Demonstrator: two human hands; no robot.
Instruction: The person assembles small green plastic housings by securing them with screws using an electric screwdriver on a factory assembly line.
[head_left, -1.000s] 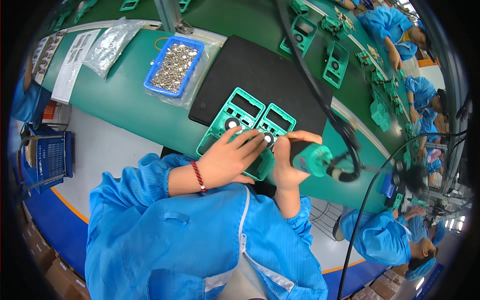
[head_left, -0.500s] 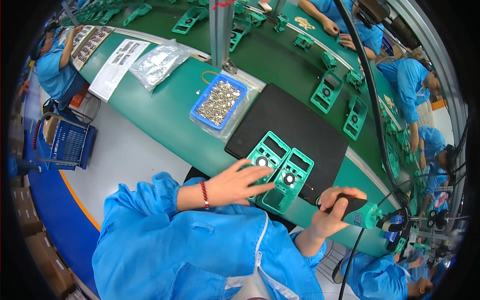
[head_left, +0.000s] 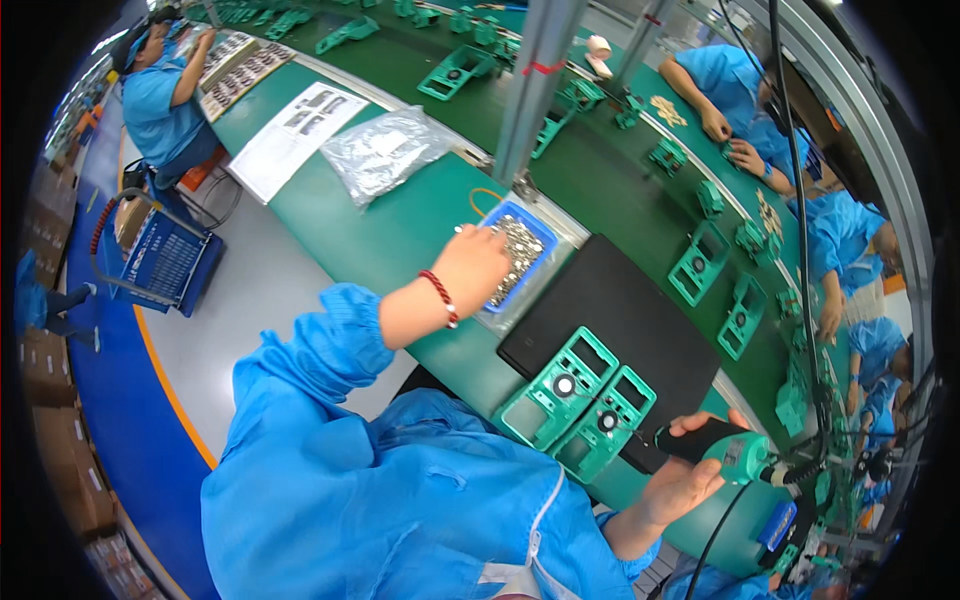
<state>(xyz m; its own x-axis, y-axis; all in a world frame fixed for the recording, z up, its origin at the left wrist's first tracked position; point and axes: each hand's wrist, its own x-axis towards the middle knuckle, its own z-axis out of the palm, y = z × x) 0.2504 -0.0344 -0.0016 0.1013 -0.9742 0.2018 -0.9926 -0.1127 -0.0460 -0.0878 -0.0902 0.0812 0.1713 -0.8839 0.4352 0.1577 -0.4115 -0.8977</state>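
My left hand [head_left: 462, 270], with a red beaded bracelet at its wrist, reaches over the near edge of a blue tray [head_left: 551, 246]. Its fingers bend down into the small silver metal parts, probably screws [head_left: 522, 246], and the fingertips are hidden. My right hand [head_left: 682, 490] is wrapped around a black and green electric screwdriver [head_left: 712, 443], whose slim tip points left towards the housings. Two green plastic housings, a left one [head_left: 543, 412] and a right one [head_left: 592, 455], lie side by side, each with a round black and white part, partly on a black pad [head_left: 620, 312].
A clear plastic bag [head_left: 385, 155] and a printed sheet [head_left: 297, 140] lie up the bench. A metal post [head_left: 535, 100] rises behind the tray. Beyond runs a dark green belt [head_left: 625, 205] carrying green housings. Co-workers sit across it. Black cables hang at right.
My left hand has moved from above the housings, up and left, into the tray of small metal parts. The screwdriver stays in my right hand, whose fingers have loosened somewhat. The whole view has shifted.
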